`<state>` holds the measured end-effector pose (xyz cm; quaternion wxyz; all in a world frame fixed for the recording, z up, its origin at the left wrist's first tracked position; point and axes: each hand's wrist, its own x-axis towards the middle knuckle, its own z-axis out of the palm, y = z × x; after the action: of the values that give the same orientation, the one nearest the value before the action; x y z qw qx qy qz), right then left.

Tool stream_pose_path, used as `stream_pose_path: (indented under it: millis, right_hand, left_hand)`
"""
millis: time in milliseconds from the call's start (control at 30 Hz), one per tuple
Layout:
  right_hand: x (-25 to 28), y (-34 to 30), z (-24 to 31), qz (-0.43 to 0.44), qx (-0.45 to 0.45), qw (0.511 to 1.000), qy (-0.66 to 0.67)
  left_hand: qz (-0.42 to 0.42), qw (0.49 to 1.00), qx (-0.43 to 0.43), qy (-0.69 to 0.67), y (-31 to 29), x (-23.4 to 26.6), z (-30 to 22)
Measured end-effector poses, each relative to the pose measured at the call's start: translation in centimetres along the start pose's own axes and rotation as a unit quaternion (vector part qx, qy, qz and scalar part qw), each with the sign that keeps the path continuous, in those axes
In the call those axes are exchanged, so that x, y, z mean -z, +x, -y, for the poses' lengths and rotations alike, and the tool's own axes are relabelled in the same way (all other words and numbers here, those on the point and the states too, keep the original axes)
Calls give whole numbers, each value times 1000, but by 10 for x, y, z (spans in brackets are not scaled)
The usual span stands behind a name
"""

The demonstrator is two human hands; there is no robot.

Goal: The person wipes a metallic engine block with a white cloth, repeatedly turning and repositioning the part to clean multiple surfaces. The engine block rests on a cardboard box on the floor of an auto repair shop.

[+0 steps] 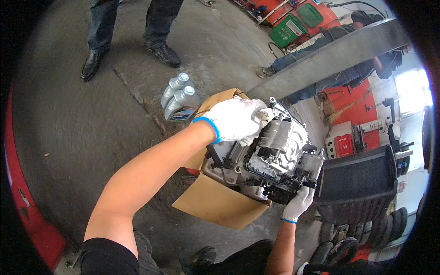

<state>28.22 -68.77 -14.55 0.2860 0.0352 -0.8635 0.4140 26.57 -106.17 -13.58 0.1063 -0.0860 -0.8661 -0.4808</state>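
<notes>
Left hand [234,120]: gloved, fingers curled together, clamped on the transmission unit [278,136] at its upper edge
Right hand [299,204]: gloved, gripping its lower corner, fingertips hidden

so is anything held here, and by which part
A silver and black mechanical unit: left grip at its upper left edge, right grip at its lower right end.

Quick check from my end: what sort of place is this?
Most likely a vehicle repair workshop: several black tyres are at the lower right, two grey bottles shaped like motor-oil containers stand on the floor, and a metal mechanical unit is being handled.
</notes>
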Motion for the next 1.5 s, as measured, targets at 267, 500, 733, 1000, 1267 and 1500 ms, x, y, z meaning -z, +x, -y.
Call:
stream_pose_path:
  millis: [267, 500, 733, 1000, 1267, 1500]
  right_hand:
    - [1, -2, 12, 5, 3, 1000, 5]
    - [-2, -1, 13, 3, 1, 1000, 14]
    - [1, -1, 8, 11, -4, 1000, 9]
    - [4, -1, 7, 15, 5, 1000, -12]
    - [1, -2, 10, 14, 32, 999, -9]
    - [-1, -3, 19, 13, 4, 1000, -6]
  left_hand:
    - [37, 998, 40, -31, -21, 11, -11]
    - [7, 996, 41, 79, -30, -13, -27]
    - [-30, 992, 69, 102, -27, -23, -42]
    - [-90, 990, 46, 101, -20, -36, -33]
    - [-155, 981, 117, 11, 20, -17, -25]
    - [-174, 974, 93, -115, 15, 11, -8]
